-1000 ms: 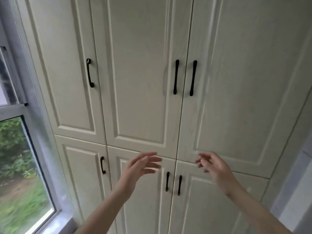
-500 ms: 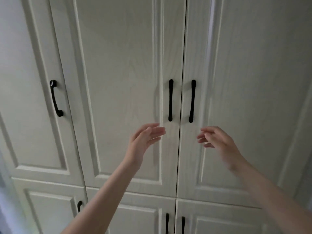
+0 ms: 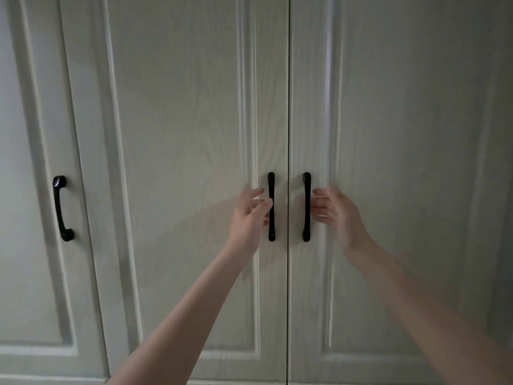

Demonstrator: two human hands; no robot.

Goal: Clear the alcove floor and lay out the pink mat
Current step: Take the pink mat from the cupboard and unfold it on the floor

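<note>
Both hands are raised to the paired black handles at the central seam of a pale cabinet. Left hand (image 3: 251,215): fingers spread and curled, unclenched, just left of the left centre handle (image 3: 271,207), with the fingertips (image 3: 263,202) at the bar; whether they touch it cannot be told. Right hand (image 3: 337,215): open, fingers loosely bent and blurred, just right of the right centre handle (image 3: 306,207), holding nothing. Neither hand has closed round a bar. The seam (image 3: 288,134) runs as a dark vertical line between the two handles, and both panelled doors sit shut. The pink mat and the alcove floor lie outside this view. Well left of the seam, a third black handle (image 3: 62,208) is mounted on another door.
</note>
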